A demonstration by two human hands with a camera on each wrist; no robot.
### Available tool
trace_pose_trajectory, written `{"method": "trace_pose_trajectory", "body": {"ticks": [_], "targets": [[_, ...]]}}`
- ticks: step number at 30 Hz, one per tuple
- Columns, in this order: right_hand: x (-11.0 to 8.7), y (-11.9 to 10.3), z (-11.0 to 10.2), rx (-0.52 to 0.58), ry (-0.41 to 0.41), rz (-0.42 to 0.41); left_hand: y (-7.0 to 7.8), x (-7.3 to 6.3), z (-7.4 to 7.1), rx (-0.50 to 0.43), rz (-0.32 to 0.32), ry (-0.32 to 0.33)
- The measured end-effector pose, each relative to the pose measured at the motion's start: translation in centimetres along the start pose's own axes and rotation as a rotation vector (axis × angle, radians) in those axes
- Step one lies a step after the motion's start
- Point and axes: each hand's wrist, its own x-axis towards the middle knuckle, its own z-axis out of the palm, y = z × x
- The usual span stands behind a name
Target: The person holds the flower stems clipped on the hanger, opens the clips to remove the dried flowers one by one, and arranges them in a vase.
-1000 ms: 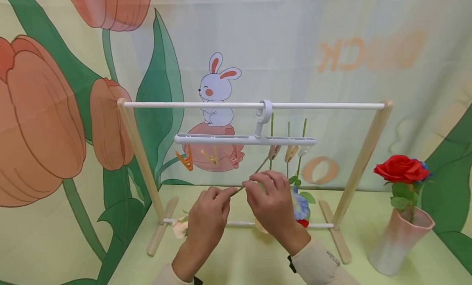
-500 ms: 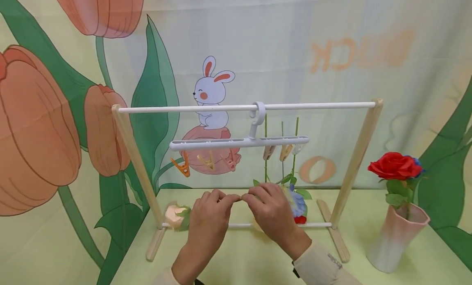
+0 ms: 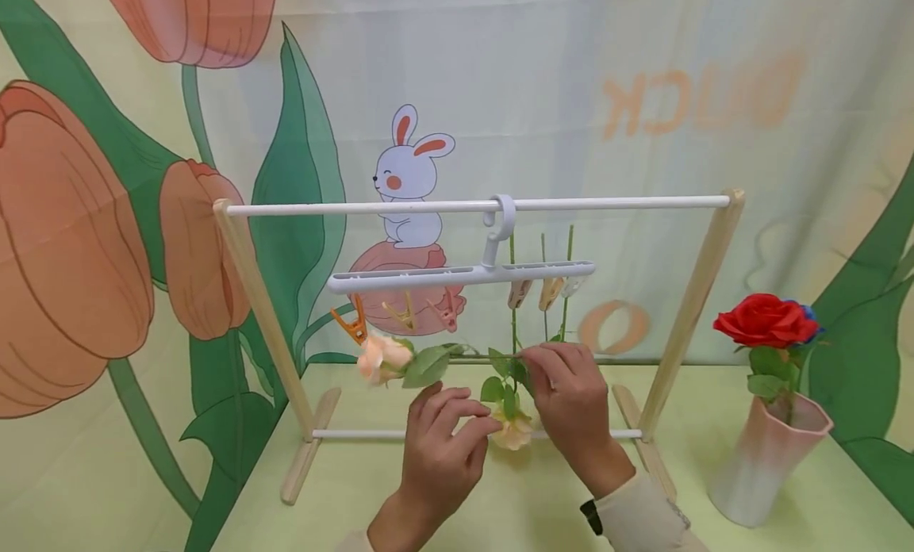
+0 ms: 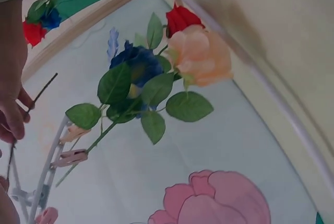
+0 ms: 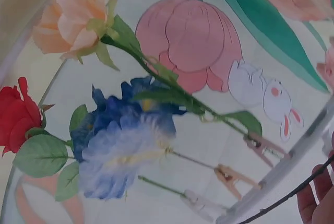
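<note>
A pale cloth [image 3: 543,100] printed with tulips and a rabbit is hung behind the hanger [image 3: 400,280], and a light green counter [image 3: 443,508] is set below it. The hanger is hooked over the top bar of a rack [image 3: 343,209]. To its right, a red rose [image 3: 764,323] is held in a pink-and-white vase [image 3: 746,481]. The left hand [image 3: 443,441] is held below the hanger's middle, its fingers loosely bent and slightly parted; whether a pale hanging flower [image 3: 512,433] is touched cannot be told. Below the hanger's right half, the stem of a peach rose [image 3: 382,358] is pinched by the right hand's [image 3: 574,393] fingers; its bloom is held below the hanger's left end, near an orange clip [image 3: 351,323]. Along the hanger's right half, flower stems are gripped by three clips [image 3: 551,293].
</note>
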Motion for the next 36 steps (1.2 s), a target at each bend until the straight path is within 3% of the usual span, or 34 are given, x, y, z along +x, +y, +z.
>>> {"method": "trace_pose_trajectory", "body": {"ticks": [2, 5, 7, 9, 13, 16, 24, 29, 36], "targets": [[0.1, 0.6, -0.7, 0.005, 0.026, 0.072, 0.0, -0.3, 0.5, -0.038, -0.084, -0.090], [0.2, 1.5, -2.1, 0.004, 0.056, 0.206, -0.3, -0.5, 1.5, -0.095, -0.338, -0.258], [0.4, 2.2, -3.2, -0.012, 0.080, 0.291, -0.6, -0.2, 2.4, -0.157, -0.513, -0.328], [0.6, 3.0, -4.5, -0.030, 0.116, 0.364, -1.0, 0.2, 3.5, -0.232, -0.656, -0.359], [0.9, 4.6, -6.7, -0.060, 0.172, 0.446, -1.5, 1.1, 5.4, -0.352, -0.848, -0.375], [0.9, 5.7, -8.1, -0.076, 0.194, 0.491, -1.7, 1.6, 6.8, -0.377, -0.926, -0.385], [0.6, 7.6, -11.9, -0.171, 0.202, 0.656, -1.9, 3.1, 10.0, -0.419, -1.036, -0.388], [0.6, 8.7, -14.1, -0.271, 0.229, 0.713, -1.9, 3.7, 11.4, -0.424, -1.076, -0.399], [1.0, 10.5, -17.2, -0.336, 0.297, 0.733, -2.0, 3.7, 12.7, -0.404, -1.106, -0.402]]}}
